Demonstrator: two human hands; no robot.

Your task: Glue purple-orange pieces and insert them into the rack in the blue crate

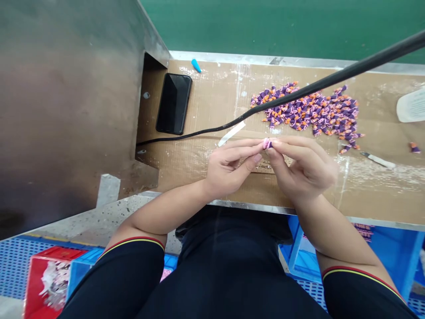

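Between the fingertips of both hands is a small pink and purple piece (267, 143), held over the cardboard-covered bench. My left hand (232, 166) pinches its pink left end with thumb and fingers. On its right, purple side, my right hand (300, 166) pinches it too, so the fingertips hide much of it. Beyond the hands lies a spread pile of small purple, pink and orange pieces (308, 110). A white strip (231, 134) rests just past my left hand.
A black cable (299, 92) crosses above the bench (212, 95). Left are a phone (173, 103), a blue cap (195, 65) and a large metal housing (69, 97). Right are a small knife (378, 160), a single piece (415, 147) and a white container (411, 106). Bins stand below.
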